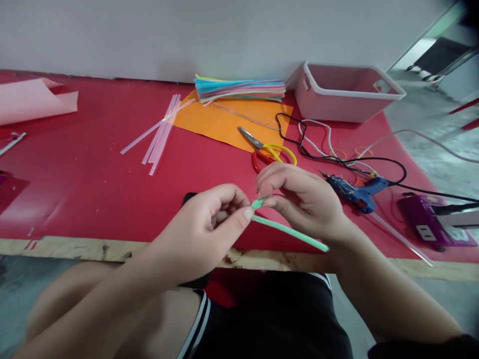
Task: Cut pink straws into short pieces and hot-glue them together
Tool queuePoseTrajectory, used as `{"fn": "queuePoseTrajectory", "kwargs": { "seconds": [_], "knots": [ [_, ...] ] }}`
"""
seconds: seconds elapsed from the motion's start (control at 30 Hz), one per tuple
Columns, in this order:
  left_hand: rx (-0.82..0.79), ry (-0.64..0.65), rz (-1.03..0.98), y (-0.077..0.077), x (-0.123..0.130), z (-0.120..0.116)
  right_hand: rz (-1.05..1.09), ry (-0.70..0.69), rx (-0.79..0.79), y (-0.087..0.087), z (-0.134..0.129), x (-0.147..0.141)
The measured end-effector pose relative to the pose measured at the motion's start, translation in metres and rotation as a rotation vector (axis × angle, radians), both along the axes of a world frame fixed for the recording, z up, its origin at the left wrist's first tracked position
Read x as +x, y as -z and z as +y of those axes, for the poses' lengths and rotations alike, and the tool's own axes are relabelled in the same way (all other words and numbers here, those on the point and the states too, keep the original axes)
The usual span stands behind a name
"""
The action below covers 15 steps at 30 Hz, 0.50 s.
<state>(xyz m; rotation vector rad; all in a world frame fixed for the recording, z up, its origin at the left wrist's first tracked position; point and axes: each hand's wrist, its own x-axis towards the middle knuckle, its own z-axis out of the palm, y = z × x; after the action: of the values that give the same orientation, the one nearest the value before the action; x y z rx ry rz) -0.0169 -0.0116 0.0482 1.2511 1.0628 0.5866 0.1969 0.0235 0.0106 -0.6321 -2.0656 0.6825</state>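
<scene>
So a green fuzzy stem is being held just above the near edge of the red table, with one straight end left poking out to the right. Its folded bit is pinched tight between thumb and finger of the left hand, and the tip's gripped by the right hand, fingers pretty much closed. Scissors are parked just beyond, partly on an orange sheet. A blue glue gun is set down off to the right, cord tangled.
</scene>
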Motion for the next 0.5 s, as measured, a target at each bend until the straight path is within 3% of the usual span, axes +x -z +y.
{"fn": "queuePoseTrajectory", "kwargs": {
  "seconds": [0.07, 0.2, 0.5],
  "knots": [
    [0.052, 0.004, 0.028, -0.002, 0.000, 0.000, 0.049, -0.008, -0.101, 0.000, -0.001, 0.000],
    [-0.079, 0.037, -0.141, 0.001, -0.001, 0.001, 0.155, -0.073, -0.242, 0.000, -0.002, -0.002],
    [-0.310, -0.046, -0.328, 0.010, 0.003, 0.005, 0.233, -0.026, -0.307, 0.004, -0.003, -0.008]
  ]
}}
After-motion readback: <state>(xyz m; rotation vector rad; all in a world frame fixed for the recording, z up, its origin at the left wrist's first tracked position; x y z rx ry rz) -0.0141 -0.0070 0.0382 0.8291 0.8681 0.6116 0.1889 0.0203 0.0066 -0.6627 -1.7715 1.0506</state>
